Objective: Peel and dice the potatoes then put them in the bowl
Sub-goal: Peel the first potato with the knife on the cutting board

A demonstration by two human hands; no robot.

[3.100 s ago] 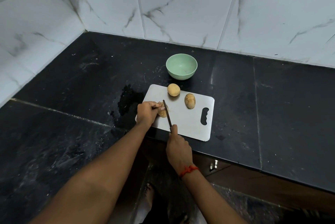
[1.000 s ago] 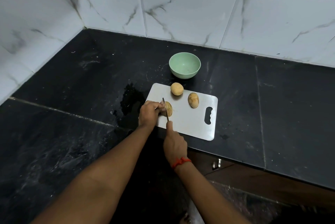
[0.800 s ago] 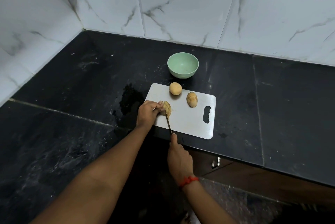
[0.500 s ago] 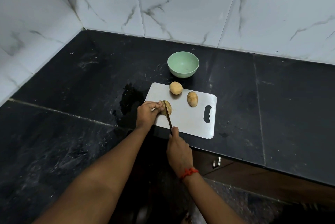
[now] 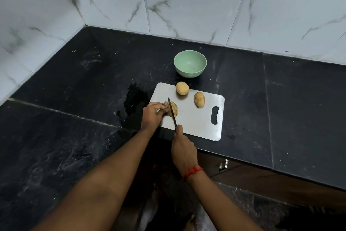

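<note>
A steel cutting board point(image 5: 198, 124) lies at the black counter's front edge. My left hand point(image 5: 152, 113) holds a potato point(image 5: 174, 108) down on the board's left side, fingertips curled on it. My right hand point(image 5: 182, 148) grips the handle of a thin dark knife point(image 5: 172, 111), its blade lying across that potato. Two whole potatoes rest further back on the board, a round one point(image 5: 182, 88) and an oval one point(image 5: 199, 99). A green bowl point(image 5: 190, 63) stands behind the board with nothing visible inside.
A dark wet patch point(image 5: 134, 97) spreads on the counter just left of the board. White marble tiles point(image 5: 187, 2) wall the back and left. The counter's front edge runs beside my right wrist, with a cabinet point(image 5: 222, 165) below.
The knife slid back and forth across the held potato, and my right hand moved with it. The other potatoes and the bowl stayed put.
</note>
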